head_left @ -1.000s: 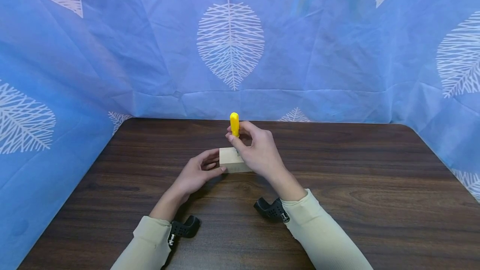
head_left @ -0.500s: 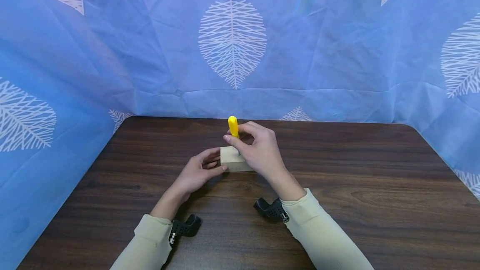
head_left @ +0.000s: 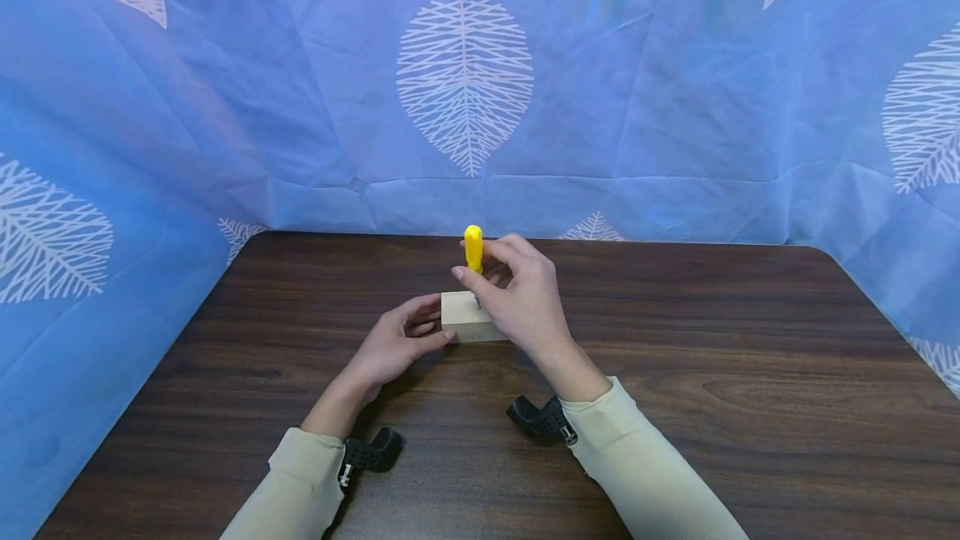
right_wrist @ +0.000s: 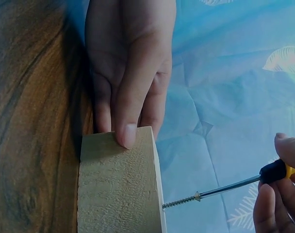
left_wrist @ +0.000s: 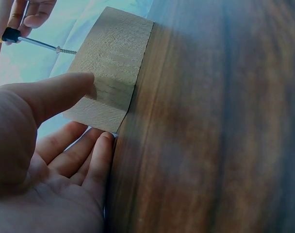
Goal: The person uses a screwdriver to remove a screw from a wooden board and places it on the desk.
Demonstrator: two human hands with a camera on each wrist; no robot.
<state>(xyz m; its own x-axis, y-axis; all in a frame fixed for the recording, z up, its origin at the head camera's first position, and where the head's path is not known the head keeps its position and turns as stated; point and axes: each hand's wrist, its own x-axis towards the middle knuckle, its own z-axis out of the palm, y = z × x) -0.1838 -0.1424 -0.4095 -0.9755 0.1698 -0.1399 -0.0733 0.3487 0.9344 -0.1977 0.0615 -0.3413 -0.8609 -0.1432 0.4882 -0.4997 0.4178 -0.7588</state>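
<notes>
One left hand [head_left: 392, 346] gripped one pale wooden block [head_left: 467, 319]; one right hand's [head_left: 527, 297] fingers pinched one yellow-and-black-handled screwdriver [head_left: 473, 249] above one metal screw [right_wrist: 180, 201].

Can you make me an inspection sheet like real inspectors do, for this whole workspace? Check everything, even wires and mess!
Surface: brown wood-grain table; the wooden block appears to rest on it.
Job's things: a screw stands in the block's top face, much of its thread showing; the screwdriver tip meets its head.
Clutter: nothing seen.
Hands: left hand grips the block's left end; right hand holds the screwdriver.
Cables: nothing seen.
Surroundings: blue cloth with white leaf prints behind the table; black devices at both wrists.
</notes>
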